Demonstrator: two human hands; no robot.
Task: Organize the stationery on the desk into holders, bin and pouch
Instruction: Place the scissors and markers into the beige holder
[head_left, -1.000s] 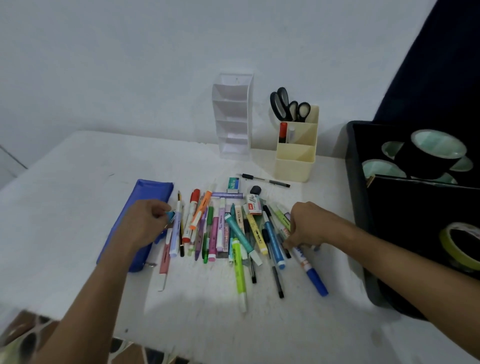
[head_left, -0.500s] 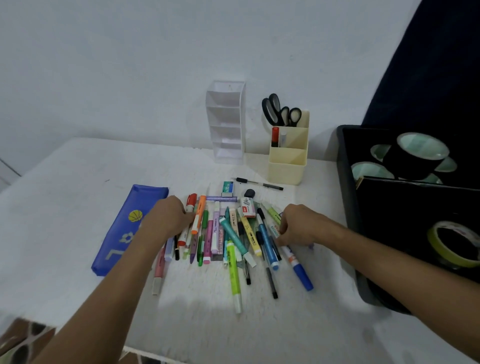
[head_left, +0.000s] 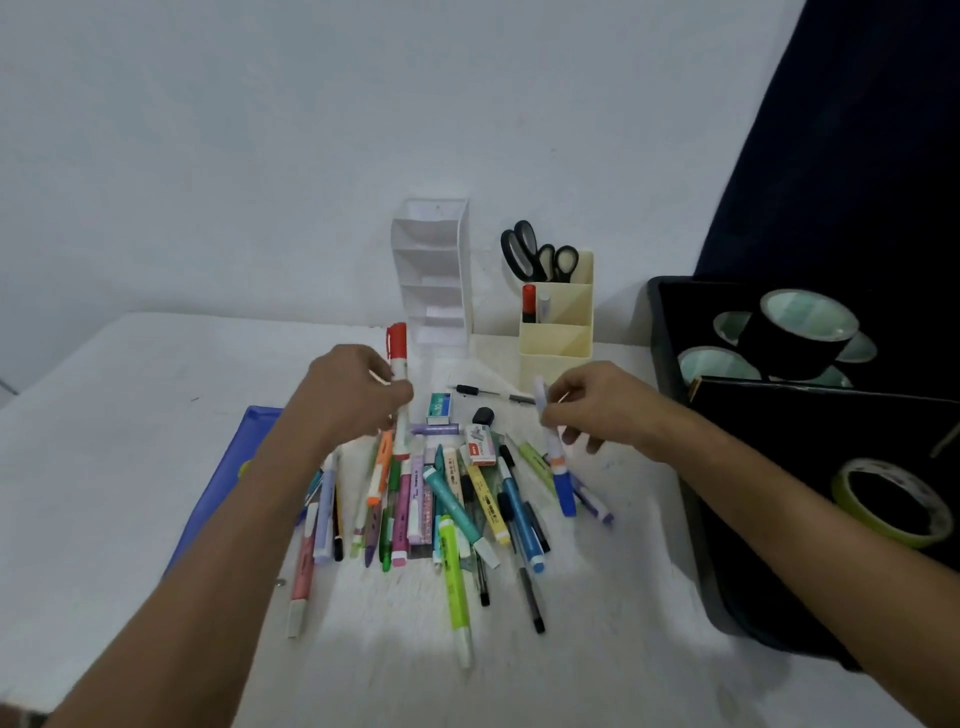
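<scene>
The stationery (head_left: 447, 499), a loose heap of pens, markers and highlighters, lay at the lower centre of the frame on the white surface (head_left: 130, 395). The left hand (head_left: 353, 397) was closed around a white marker with a red cap (head_left: 399, 384), held upright above the heap, cap uppermost. The right hand (head_left: 597, 402), right of centre, gripped a blue-capped marker (head_left: 561, 478) with the blue end pointing down toward the pile. Beneath the left forearm a blue pouch (head_left: 228, 478) lay flat at the left of the heap. Behind the pile, at centre frame against the wall, stood a white tiered holder (head_left: 434, 270), and just to its right a cream holder (head_left: 558, 327) with black-handled scissors (head_left: 535, 254) in its rear compartment and a red-capped marker in front of them. A black bin (head_left: 727, 519) filled the right edge of the frame, holding rolls of tape, among them a yellow-green roll (head_left: 893, 501).
</scene>
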